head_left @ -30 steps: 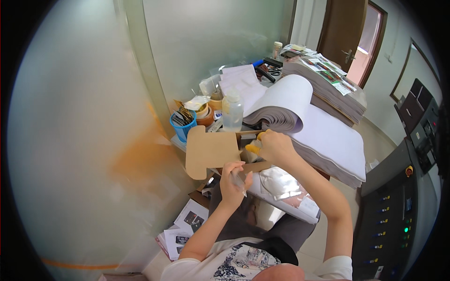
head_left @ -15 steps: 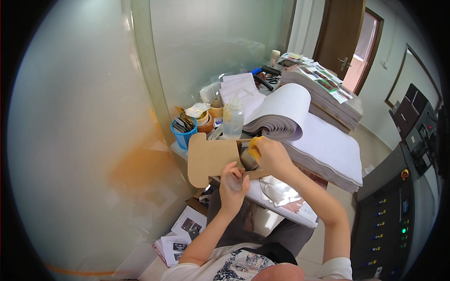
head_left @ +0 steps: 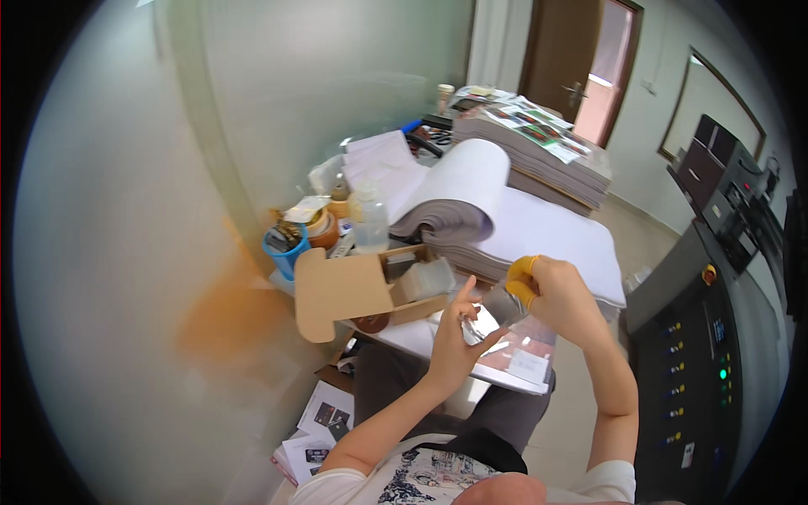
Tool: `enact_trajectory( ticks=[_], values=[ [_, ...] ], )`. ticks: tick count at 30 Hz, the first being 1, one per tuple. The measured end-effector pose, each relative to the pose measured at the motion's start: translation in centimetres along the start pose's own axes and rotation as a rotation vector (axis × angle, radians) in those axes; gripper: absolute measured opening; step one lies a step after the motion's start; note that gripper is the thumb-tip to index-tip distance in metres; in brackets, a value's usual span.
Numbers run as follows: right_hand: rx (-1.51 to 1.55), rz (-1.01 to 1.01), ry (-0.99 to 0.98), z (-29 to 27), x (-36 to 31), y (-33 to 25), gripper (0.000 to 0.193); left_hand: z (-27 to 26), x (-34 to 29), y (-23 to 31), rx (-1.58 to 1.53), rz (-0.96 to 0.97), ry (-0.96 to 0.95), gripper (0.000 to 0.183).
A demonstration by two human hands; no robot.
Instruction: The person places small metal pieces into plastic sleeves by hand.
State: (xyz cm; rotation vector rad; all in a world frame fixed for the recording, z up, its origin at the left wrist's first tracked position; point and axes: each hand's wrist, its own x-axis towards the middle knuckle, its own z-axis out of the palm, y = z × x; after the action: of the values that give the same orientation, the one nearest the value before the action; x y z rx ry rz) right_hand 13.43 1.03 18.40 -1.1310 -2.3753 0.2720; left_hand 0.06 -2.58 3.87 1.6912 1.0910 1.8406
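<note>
My right hand (head_left: 557, 296), with yellow finger covers (head_left: 521, 282) on its fingertips, pinches a thin see-through plastic piece (head_left: 503, 308) above the near table edge. Close beside it on the left, my left hand (head_left: 459, 345) is curled, thumb and fingers around shiny clear film; whether this is the same piece I cannot tell. To the left of both hands an open brown cardboard box (head_left: 421, 312) has its lid (head_left: 341, 290) folded out to the left. Inside lies a stack of translucent plastic pieces (head_left: 426, 280).
Behind the box stand a clear squeeze bottle (head_left: 368, 220), a blue basket (head_left: 286, 250) and tape rolls (head_left: 322, 227). A large stack of white sheets (head_left: 555, 240), partly rolled back, fills the table behind my hands. A dark control cabinet (head_left: 699, 362) stands at the right.
Both hands have moved right, away from the box. My right hand has come out of the box with a see-through plastic piece. The view has shifted to the right.
</note>
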Motion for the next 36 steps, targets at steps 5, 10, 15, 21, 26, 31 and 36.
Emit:
enact_trajectory(
  ticks=[5,10,15,21,26,31,36],
  values=[
    [-0.019,0.13,-0.042,0.5,-4.0,4.7,0.016,4.5,-0.7,0.5,-0.027,-0.196,-0.21,0.049],
    [0.234,0.319,-0.063,1.7,-7.0,7.6,0.011,7.8,-2.6,-2.0,0.017,-0.194,-0.398,0.076],
    [0.861,0.546,0.089,5.5,-9.9,12.1,0.016,9.3,-3.8,-2.5,0.073,-0.127,-0.384,0.085],
    [1.392,0.64,0.272,8.3,-11.1,11.8,0.022,9.4,-2.7,-1.4,0.156,-0.219,-0.484,0.072],
    [1.65,0.553,0.166,8.3,-12.8,12.1,0.036,9.0,-2.7,-1.6,0.181,-0.129,-0.46,0.061],
    [1.43,0.391,0.051,8.0,-13.8,12.3,0.055,8.5,-2.2,-1.1,0.151,-0.317,-0.543,0.052],
    [1.456,0.35,0.015,7.5,-14.6,11.7,0.073,8.5,-2.2,0.4,0.131,-0.248,-0.511,0.052]
  ],
)
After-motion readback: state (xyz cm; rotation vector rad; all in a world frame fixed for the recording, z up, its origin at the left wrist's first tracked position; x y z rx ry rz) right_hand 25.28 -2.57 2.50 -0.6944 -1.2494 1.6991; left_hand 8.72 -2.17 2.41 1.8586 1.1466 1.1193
